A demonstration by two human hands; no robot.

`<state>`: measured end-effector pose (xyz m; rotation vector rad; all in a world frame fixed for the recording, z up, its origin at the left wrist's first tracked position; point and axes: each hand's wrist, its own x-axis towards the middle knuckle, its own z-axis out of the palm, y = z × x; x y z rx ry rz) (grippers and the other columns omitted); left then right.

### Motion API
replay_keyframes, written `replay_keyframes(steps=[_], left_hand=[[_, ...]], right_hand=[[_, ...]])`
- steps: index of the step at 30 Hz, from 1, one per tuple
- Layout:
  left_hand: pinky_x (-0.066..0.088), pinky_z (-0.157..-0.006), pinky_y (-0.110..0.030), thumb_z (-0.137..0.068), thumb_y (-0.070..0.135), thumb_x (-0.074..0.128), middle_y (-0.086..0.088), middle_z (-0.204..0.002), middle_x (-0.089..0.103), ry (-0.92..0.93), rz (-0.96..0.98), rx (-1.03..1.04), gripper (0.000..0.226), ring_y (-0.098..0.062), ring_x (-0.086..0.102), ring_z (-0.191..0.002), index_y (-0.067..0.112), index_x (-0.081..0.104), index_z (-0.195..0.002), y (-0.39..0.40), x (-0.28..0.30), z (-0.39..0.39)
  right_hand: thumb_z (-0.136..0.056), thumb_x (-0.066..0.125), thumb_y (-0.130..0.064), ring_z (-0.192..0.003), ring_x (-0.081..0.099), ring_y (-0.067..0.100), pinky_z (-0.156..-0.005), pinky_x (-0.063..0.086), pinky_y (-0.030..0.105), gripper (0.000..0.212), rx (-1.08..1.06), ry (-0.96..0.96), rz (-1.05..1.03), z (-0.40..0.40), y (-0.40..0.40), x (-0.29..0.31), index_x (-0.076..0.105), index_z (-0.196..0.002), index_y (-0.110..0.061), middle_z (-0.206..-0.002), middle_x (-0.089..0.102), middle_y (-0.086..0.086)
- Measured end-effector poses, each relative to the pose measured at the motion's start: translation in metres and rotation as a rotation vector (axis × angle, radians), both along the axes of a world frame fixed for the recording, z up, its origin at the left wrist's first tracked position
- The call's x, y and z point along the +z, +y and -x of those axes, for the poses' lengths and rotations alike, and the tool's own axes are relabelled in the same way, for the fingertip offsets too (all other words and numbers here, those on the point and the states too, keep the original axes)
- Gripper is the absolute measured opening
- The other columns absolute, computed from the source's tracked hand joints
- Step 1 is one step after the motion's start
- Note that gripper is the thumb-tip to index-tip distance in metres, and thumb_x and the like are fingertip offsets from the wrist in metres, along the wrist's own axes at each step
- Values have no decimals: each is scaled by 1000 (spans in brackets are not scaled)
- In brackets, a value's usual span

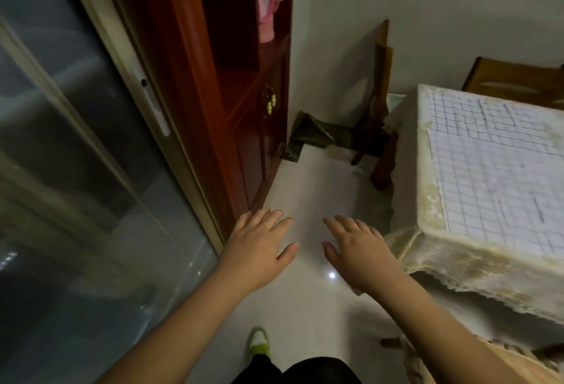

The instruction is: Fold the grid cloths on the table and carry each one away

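Both hands are held out over the pale tiled floor [305,188], palms down, holding nothing: the left hand [259,246] and right hand [357,249] have their fingers loosely spread. A white cloth with a dark grid [494,167] lies flat on the cream-draped table [427,249] at right. A red-brown wooden cabinet [219,84] borders the open floor strip on the left.

Grid cloth [494,167] on table [427,249], right

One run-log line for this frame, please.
phase: beside table | left hand: open, empty | right hand: open, empty | grid cloth: flat on table, unfolded
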<state>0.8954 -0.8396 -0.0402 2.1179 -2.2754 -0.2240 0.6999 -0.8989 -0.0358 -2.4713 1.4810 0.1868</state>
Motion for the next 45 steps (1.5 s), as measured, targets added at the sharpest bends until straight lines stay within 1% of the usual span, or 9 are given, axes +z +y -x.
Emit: replay_keyframes(steps=[5, 9, 15, 18, 24, 30, 35, 40, 45], left_hand=[[20, -114, -38, -84, 63, 5, 5, -154, 34, 33, -9, -130, 79, -19, 25, -143, 26, 37, -146, -85, 5, -35], [16, -116, -37, -81, 63, 2, 6, -156, 30, 20, -33, -252, 82, -17, 22, -145, 28, 33, -148, -146, 7, -41], [16, -116, -38, -84, 63, 7, 5, -156, 31, 29, -51, -405, 77, -17, 22, -145, 29, 33, -148, -236, -1, -22], [15, -117, -37, -90, 62, 14, 7, -157, 27, 21, -63, -455, 69, -15, 19, -146, 30, 29, -149, -281, -5, -5], [12, -117, -36, -100, 55, 29, 6, -160, 22, 9, -55, -584, 58, -14, 12, -148, 27, 30, -150, -375, 2, 54], [10, -119, -37, -100, 54, 29, 4, -159, 24, -43, -46, -744, 58, -15, 13, -148, 26, 30, -151, -460, 4, 127], [10, -118, -36, -99, 54, 31, 5, -158, 26, -48, -63, -846, 58, -15, 15, -147, 26, 32, -149, -508, 2, 173], [17, -116, -38, -98, 54, 32, 4, -155, 33, -41, -36, -1028, 56, -15, 23, -144, 25, 37, -146, -559, -7, 231], [16, -118, -39, -99, 54, 31, 4, -158, 27, -21, -52, -1196, 57, -15, 17, -146, 25, 32, -149, -612, -17, 279]], right_hand=[[-100, 31, -51, -144, 27, 20, -116, 23, 36, 57, -147, -4, -15, -22, -58, 0, 19, -153, -32, -158, 27, -4], [-100, 33, -50, -143, 27, 20, -115, 24, 35, 57, -254, 1, -27, -28, -94, 1, 21, -152, -31, -157, 27, -5], [-100, 32, -50, -143, 28, 22, -115, 25, 36, 57, -398, 3, -34, -15, -151, -5, 21, -152, -31, -158, 27, -2], [-100, 31, -50, -143, 28, 22, -116, 25, 38, 57, -456, -14, -57, -1, -181, -10, 20, -153, -31, -158, 27, 0], [-98, 40, -45, -138, 36, 23, -111, 31, 38, 55, -638, -74, -69, 58, -256, -18, 28, -149, -29, -154, 33, 0], [-100, 36, -45, -138, 34, 21, -110, 29, 36, 53, -753, -55, -47, 115, -321, -14, 27, -149, -29, -153, 33, -2], [-101, 33, -47, -141, 30, 21, -112, 25, 37, 54, -846, -67, -67, 141, -348, -10, 25, -150, -28, -156, 28, -2], [-101, 31, -46, -144, 25, 20, -115, 22, 37, 55, -1015, -63, -61, 171, -372, -11, 22, -152, -28, -160, 23, -1], [-101, 31, -46, -146, 22, 19, -117, 19, 37, 56, -1201, -41, -56, 192, -402, -16, 19, -153, -28, -161, 20, -2]])
